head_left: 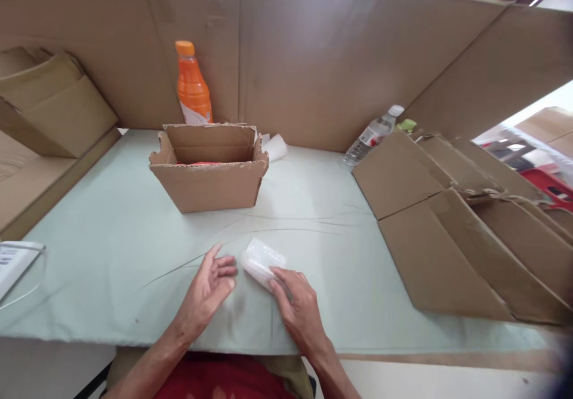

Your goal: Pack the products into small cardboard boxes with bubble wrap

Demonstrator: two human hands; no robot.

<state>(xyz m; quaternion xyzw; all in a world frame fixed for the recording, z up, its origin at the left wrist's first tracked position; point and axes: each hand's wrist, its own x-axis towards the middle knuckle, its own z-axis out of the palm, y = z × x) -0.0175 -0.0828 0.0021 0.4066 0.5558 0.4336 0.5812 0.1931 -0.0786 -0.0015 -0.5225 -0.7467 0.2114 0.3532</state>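
A small packet wrapped in clear bubble wrap (259, 260) lies on the pale green table cover near the middle front. My right hand (298, 306) grips its right end between thumb and fingers. Just left of the packet, my left hand (212, 285) is held apart from it, palm turned inward, fingers loosely spread and nothing in them. What the wrap encloses cannot be made out. Beyond both hands stands an open cardboard box (210, 187), with something red partly visible inside.
Behind the box are an orange bottle (193, 85) and a white roll (276, 147). A clear bottle (373, 135) leans at the back right beside large cardboard boxes (447, 249). A white device (18, 261) with a cable sits at the left edge. Cardboard walls (313, 58) enclose the back.
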